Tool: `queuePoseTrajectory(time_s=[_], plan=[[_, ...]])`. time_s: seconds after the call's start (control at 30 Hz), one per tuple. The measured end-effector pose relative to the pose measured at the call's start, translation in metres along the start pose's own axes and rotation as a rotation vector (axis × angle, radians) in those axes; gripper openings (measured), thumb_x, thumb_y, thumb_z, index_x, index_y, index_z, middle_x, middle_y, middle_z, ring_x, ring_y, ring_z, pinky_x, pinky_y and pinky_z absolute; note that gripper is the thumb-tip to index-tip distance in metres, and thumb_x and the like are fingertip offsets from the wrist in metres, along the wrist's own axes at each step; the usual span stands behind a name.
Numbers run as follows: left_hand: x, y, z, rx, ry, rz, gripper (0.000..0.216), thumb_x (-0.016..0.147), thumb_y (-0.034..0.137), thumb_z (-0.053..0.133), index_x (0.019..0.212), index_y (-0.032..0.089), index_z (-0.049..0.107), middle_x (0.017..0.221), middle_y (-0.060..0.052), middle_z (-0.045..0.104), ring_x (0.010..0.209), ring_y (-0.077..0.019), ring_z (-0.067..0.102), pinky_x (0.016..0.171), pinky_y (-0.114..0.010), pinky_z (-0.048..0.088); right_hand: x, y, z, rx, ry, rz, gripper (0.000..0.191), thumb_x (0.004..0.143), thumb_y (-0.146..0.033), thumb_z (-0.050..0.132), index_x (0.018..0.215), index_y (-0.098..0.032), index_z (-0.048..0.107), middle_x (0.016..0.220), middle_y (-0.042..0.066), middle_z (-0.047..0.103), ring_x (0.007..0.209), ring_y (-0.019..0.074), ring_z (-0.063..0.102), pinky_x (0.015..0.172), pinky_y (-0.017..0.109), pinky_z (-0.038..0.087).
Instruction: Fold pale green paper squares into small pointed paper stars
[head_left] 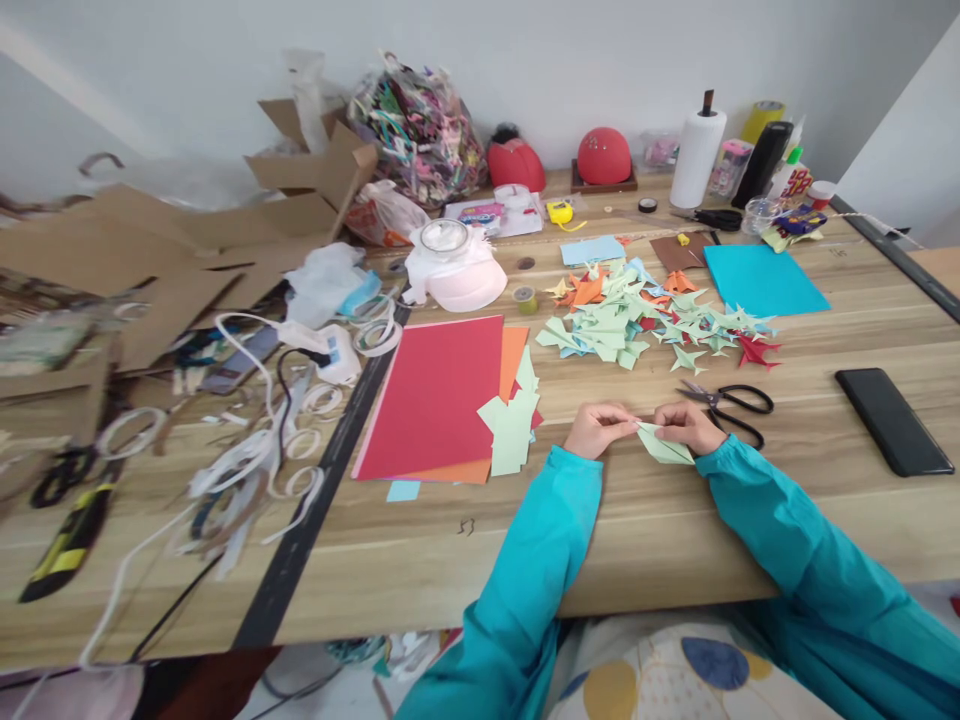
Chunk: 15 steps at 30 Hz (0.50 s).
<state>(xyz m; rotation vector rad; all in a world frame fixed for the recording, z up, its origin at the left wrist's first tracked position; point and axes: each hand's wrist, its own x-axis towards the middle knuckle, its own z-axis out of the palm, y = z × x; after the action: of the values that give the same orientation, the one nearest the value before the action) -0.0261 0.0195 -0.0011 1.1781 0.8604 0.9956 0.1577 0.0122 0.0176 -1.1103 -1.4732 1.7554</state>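
A pale green folded piece of paper (666, 446) is between my hands, just above the table's front part. My left hand (600, 428) pinches its narrow left tip, fingers closed. My right hand (687, 426) grips the upper edge with thumb and fingers. Just beyond and to the right lie black-handled scissors (731, 402). Farther back is a loose heap of small folded paper shapes (619, 315), mostly pale green, with some orange, red and blue ones. To the left, pale green paper strips (514, 435) rest against a stack of red paper sheets (442, 400) with orange ones beneath.
A black phone (894, 420) lies at the right. Bright blue paper (765, 280) sits beyond it, near a white paper roll (697, 160). At left are a power strip (334, 352), tangled cords, a utility knife (71, 540) and an opened cardboard box (172, 240).
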Motion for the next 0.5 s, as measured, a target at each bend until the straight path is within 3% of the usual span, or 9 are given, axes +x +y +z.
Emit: queuePoseTrajectory(time_s=[0.3, 0.5], plan=[[-0.0034, 0.0062, -0.0011, -0.004, -0.061, 0.033, 0.023, 0.058, 0.027, 0.075, 0.076, 0.014, 0.071, 0.072, -0.005, 0.064, 0.063, -0.0118, 0.055, 0.057, -0.023, 0.043, 0.0002, 0.0042, -0.0017, 0.056, 0.007, 0.011, 0.032, 0.056, -0.038, 0.071, 0.052, -0.015, 0.049, 0.042, -0.005, 0.047, 0.038, 0.0059, 0.037, 0.039, 0.020, 0.023], [-0.0031, 0.0065, -0.0006, -0.018, -0.036, 0.024, 0.019, 0.061, 0.029, 0.073, 0.073, 0.015, 0.071, 0.070, -0.005, 0.064, 0.062, -0.0135, 0.058, 0.060, -0.026, 0.045, 0.0000, 0.0051, -0.0016, 0.057, 0.016, 0.007, 0.032, 0.057, -0.038, 0.071, 0.051, -0.015, 0.050, 0.042, -0.004, 0.046, 0.038, 0.0063, 0.036, 0.039, 0.021, 0.023]])
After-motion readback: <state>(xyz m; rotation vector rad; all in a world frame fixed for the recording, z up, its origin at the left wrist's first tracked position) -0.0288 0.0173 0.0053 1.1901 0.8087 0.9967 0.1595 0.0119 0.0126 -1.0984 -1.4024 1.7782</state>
